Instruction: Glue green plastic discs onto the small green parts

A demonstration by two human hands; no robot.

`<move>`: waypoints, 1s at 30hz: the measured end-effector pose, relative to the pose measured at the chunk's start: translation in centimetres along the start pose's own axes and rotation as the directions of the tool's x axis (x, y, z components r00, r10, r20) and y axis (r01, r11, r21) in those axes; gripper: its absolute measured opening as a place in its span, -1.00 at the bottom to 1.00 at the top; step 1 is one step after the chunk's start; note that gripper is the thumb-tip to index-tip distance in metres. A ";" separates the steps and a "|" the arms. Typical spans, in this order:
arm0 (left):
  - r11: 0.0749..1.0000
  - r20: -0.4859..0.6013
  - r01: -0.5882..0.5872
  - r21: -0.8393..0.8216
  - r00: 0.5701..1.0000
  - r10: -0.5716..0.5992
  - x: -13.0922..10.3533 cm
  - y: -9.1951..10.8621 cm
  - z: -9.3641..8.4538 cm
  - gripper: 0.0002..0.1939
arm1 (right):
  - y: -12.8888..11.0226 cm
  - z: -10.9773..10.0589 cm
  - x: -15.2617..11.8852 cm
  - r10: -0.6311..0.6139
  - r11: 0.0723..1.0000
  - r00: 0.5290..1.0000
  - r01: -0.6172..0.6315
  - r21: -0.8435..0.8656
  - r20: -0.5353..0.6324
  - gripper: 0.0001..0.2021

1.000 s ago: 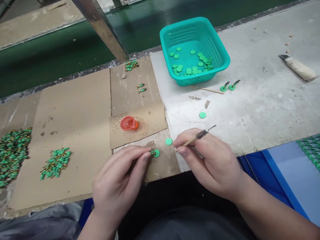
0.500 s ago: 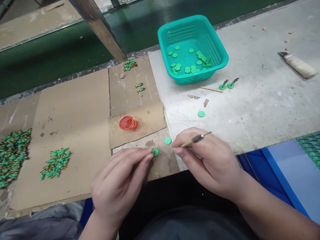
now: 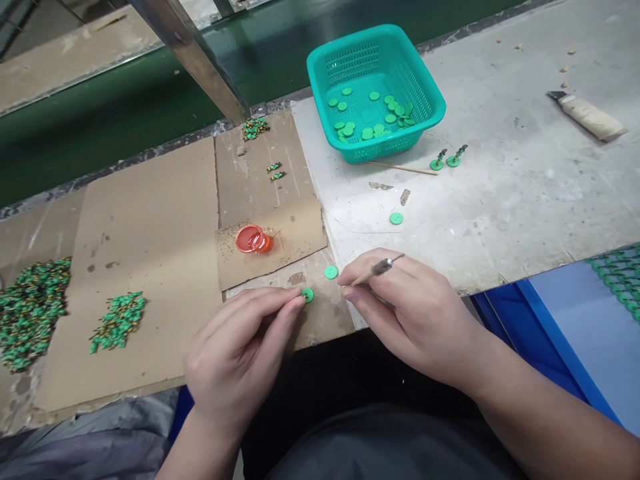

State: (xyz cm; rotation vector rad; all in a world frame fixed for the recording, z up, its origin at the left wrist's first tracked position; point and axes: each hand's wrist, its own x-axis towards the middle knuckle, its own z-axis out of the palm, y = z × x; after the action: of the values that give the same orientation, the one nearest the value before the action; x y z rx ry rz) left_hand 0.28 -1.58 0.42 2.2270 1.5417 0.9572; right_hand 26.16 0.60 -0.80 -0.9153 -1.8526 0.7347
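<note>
Pinched between the thumb and forefinger of my left hand (image 3: 245,340) is a small part at a round green disc (image 3: 308,295). My fingertips cover most of that part. My right hand (image 3: 405,307) is closed round a thin wooden-handled needle tool (image 3: 381,267), its metal tip pointing up and away to the right. Close to the right fingertips, a second green disc (image 3: 331,272) with small holes lies flat on the table. Farther back lies another loose green disc (image 3: 396,218). A small red cup (image 3: 249,239) of glossy liquid stands on cardboard beyond my left hand.
Green-and-dark small figures lie in a large pile (image 3: 35,313) and a smaller pile (image 3: 119,320) at left. A teal basket (image 3: 377,147) holds several green discs. Beside it are two figures on discs (image 3: 445,162) and a wooden stick (image 3: 405,168). A wrapped blade tool (image 3: 587,117) lies right.
The view has shifted slightly, so the table things sit a little differently in it. Both hands keep their grips, and the disc stays at my left fingertips.
</note>
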 end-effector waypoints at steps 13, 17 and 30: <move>0.995 -0.029 0.083 -0.053 0.996 -0.085 0.7 0.0 0.5 -0.91 | -0.7 2.0 1.9 -0.026 1.000 0.997 0.025 0.010 0.075 -0.84; 0.993 -0.056 0.092 -0.069 0.994 -0.096 0.7 0.1 0.8 -0.94 | -0.5 2.8 2.0 -0.002 0.999 0.997 0.005 -0.035 0.079 -0.81; 0.990 -0.052 0.105 -0.090 0.993 -0.109 0.6 0.2 0.9 -0.91 | -0.5 3.0 1.8 -0.005 0.994 0.998 0.012 -0.113 0.059 -0.83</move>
State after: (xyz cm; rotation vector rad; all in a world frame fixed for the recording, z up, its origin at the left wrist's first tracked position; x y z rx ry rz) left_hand 1.15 -1.01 0.07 2.0525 1.5939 1.0430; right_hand 22.73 1.50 -0.83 -0.9665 -1.9654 0.6628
